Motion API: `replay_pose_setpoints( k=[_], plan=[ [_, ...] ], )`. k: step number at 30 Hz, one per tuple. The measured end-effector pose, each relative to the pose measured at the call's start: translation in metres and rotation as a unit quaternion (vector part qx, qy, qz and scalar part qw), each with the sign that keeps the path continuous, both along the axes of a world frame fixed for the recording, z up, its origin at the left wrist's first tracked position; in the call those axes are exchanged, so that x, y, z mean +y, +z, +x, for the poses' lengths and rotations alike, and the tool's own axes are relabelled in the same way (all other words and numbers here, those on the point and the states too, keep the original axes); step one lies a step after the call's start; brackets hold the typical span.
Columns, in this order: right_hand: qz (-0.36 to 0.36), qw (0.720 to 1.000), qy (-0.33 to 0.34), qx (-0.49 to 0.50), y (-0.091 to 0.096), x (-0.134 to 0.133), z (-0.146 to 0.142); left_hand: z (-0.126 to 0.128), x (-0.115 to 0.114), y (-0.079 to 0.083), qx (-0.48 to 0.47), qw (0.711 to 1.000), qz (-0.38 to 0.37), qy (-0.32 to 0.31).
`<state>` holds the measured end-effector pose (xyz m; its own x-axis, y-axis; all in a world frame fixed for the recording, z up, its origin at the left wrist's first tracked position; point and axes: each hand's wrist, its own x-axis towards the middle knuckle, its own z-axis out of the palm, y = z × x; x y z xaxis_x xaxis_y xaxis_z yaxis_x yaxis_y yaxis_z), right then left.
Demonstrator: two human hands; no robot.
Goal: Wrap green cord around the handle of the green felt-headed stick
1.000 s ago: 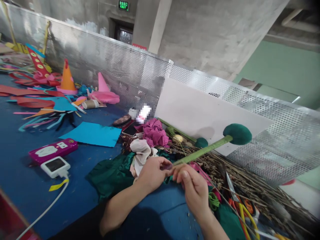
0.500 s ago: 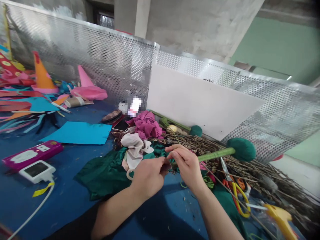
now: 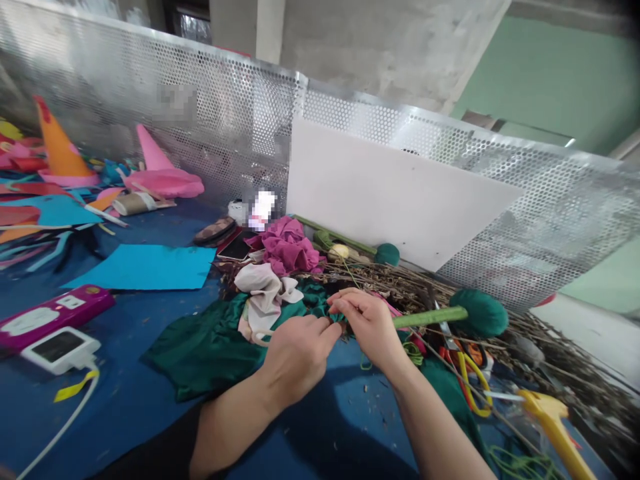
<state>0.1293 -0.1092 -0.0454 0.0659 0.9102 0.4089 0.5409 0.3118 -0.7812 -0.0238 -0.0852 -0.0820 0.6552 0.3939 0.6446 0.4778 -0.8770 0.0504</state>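
Note:
My left hand (image 3: pixel 300 350) and my right hand (image 3: pixel 367 323) meet over the blue table (image 3: pixel 125 400), fingers pinched together at the near end of a green-wrapped stick (image 3: pixel 430 317). The stick points right and ends in a dark green padded ball (image 3: pixel 480 312). Both hands are closed on that near end; the exact grip point is hidden by my fingers. Under the hands lies crumpled dark green cloth (image 3: pixel 210 347), with a beige rag (image 3: pixel 265 293) and magenta cloth (image 3: pixel 287 247) just behind.
A heap of dry twigs (image 3: pixel 500 347) spreads to the right, with yellow-handled scissors (image 3: pixel 473 380) and a yellow glue gun (image 3: pixel 555 417) on it. A white board (image 3: pixel 395 193) leans on the perforated metal fence (image 3: pixel 200 127). A power strip (image 3: pixel 50 313), charger (image 3: pixel 57 347), cyan sheet (image 3: pixel 145 267) and paper cones lie left.
The stick has dropped from a raised tilt to nearly level. My right hand moved from below the stick's end up beside my left, both closing on it. The camera dipped and shifted.

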Motion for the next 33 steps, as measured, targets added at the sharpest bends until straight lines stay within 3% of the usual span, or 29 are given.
replay_pose_setpoints(
  k=[4,8,10,15,19,22,28,31,33],
  plan=[
    [-0.03,0.999,-0.008,0.034,0.013,-0.006,0.011,-0.005,0.006,0.005,0.016,0.997,-0.077,0.002],
    [-0.159,0.981,-0.024,0.112,0.033,-0.024,0.051,-0.013,0.016,0.014,-0.013,0.984,-0.175,0.029],
    [-0.19,0.97,-0.045,0.146,0.04,-0.033,0.075,-0.019,0.021,0.02,-0.017,0.977,-0.205,0.057],
    [-0.142,0.956,-0.177,0.186,0.044,-0.052,0.129,-0.037,0.035,0.036,-0.015,0.96,-0.264,0.095],
    [-0.048,0.927,-0.291,0.23,0.039,-0.063,0.164,-0.051,0.046,0.046,-0.02,0.95,-0.303,0.071],
    [0.022,0.9,-0.34,0.272,0.035,-0.065,0.18,-0.06,0.05,0.049,-0.027,0.944,-0.325,0.046],
    [0.02,0.883,-0.345,0.318,0.03,-0.064,0.185,-0.072,0.053,0.055,-0.043,0.917,-0.397,0.003],
    [-0.025,0.904,-0.327,0.273,0.024,-0.066,0.194,-0.077,0.054,0.06,-0.044,0.9,-0.433,-0.018],
    [-0.002,0.93,-0.321,0.178,0.019,-0.065,0.202,-0.079,0.055,0.062,-0.049,0.886,-0.46,-0.032]
  ],
)
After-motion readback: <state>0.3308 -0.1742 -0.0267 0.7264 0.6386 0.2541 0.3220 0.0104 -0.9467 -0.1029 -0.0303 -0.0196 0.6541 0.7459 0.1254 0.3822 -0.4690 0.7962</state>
